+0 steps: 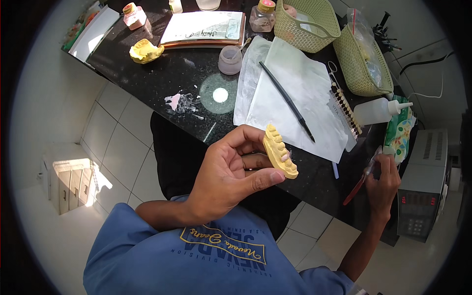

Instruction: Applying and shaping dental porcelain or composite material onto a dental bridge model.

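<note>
My left hand is raised in front of my chest. Its thumb and fingers pinch a yellow plaster dental cast, a partial row of teeth with one paler, pinkish tooth. Far to the right, my right hand is closed at the bench edge, beside a green floral tissue pack. It grips a slim red-handled tool whose upper part looks metallic; its tip is not clear. A black brush-like pen lies on white paper beyond the left hand.
On the dark bench stand an open jar, a yellow cast, pink powder jars and a notepad. Two green baskets are behind. A tooth shade guide, white squeeze bottle and machine are rightward.
</note>
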The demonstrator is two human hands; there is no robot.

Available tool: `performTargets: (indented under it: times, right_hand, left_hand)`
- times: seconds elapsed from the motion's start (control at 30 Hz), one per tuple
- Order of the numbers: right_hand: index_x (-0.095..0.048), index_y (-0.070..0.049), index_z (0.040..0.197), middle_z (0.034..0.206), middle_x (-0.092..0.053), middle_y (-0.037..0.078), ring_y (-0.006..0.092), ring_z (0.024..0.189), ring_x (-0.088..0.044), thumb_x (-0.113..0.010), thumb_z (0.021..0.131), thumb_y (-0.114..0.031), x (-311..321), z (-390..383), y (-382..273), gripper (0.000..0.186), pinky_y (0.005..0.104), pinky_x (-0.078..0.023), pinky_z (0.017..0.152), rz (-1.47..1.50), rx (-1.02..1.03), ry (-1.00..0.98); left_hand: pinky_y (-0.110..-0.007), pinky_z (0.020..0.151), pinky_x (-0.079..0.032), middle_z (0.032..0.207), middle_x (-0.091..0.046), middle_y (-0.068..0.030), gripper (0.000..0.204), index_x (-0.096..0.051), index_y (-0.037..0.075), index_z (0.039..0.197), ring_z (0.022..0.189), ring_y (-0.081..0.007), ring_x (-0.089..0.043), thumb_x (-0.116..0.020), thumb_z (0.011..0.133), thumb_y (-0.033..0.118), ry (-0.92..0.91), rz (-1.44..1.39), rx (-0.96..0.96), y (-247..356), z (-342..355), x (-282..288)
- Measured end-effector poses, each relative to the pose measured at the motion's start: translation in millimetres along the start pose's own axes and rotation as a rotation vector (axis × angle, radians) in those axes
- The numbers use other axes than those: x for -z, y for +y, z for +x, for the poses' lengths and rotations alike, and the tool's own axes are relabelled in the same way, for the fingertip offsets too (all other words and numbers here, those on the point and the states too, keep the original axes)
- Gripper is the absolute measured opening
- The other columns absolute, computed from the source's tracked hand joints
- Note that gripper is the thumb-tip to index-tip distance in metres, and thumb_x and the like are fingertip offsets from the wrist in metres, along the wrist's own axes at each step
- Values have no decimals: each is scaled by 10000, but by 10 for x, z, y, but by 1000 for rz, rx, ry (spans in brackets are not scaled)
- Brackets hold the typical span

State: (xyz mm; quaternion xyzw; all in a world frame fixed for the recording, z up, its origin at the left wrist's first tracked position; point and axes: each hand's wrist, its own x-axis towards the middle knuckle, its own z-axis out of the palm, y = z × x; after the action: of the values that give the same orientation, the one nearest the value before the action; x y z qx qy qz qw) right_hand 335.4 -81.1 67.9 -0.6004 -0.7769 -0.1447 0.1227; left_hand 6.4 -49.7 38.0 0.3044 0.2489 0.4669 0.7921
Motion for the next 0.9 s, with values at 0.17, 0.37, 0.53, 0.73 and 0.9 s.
performTargets:
  times: [0.17, 0.37, 0.53, 0.73, 0.9]
  right_hand:
    - [-468, -19, 839, 742, -555, 118, 237, 668, -592, -626, 787, 17, 95, -60, -101, 171, 335, -489, 620, 121, -85, 280]
    - [-495, 14, 1073, 866, -591, 194, 258, 786, -635, -614, 871, -137, 118, 56, -998, 279, 351, -547, 717, 834, -173, 596]
    - [-583, -21, 1009, 903, -610, 174, 233, 777, -664, -681, 884, -146, -6, 211, -1457, 202, 296, -559, 668, 911, -73, 468]
    - [-613, -29, 981, 926, -630, 170, 213, 792, -673, -772, 771, -42, -179, 318, -1631, 264, 280, -552, 648, 1012, -197, 453]
    - [-621, -10, 1013, 927, -631, 167, 209, 800, -670, -747, 808, -84, -165, 322, -1596, 252, 281, -554, 648, 997, -181, 471]
  left_hand:
    - [-309, 929, -535, 1097, -580, -136, 387, -469, -34, 1127, 1026, -194, -633, -700, 817, -59, -9, -7, -20, -25, 13, -25]
    - [-356, 964, -524, 1091, -588, -156, 421, -419, -4, 1123, 1064, -226, -633, -692, 807, -65, -4, 68, -54, -54, 26, -59]
    - [-343, 965, -520, 1096, -587, -158, 528, -384, -20, 1233, 1065, -221, -631, -685, 804, -78, 19, 38, -48, -61, 27, -120]
    - [-305, 956, -516, 1144, -550, -153, 658, -328, 5, 1398, 1098, -230, -613, -672, 841, -56, -7, 83, -118, -67, 19, -74]
    - [-384, 920, -554, 1168, -553, -205, 643, -288, -2, 1385, 1066, -267, -630, -670, 869, 45, 50, 26, -136, -91, 9, -112]
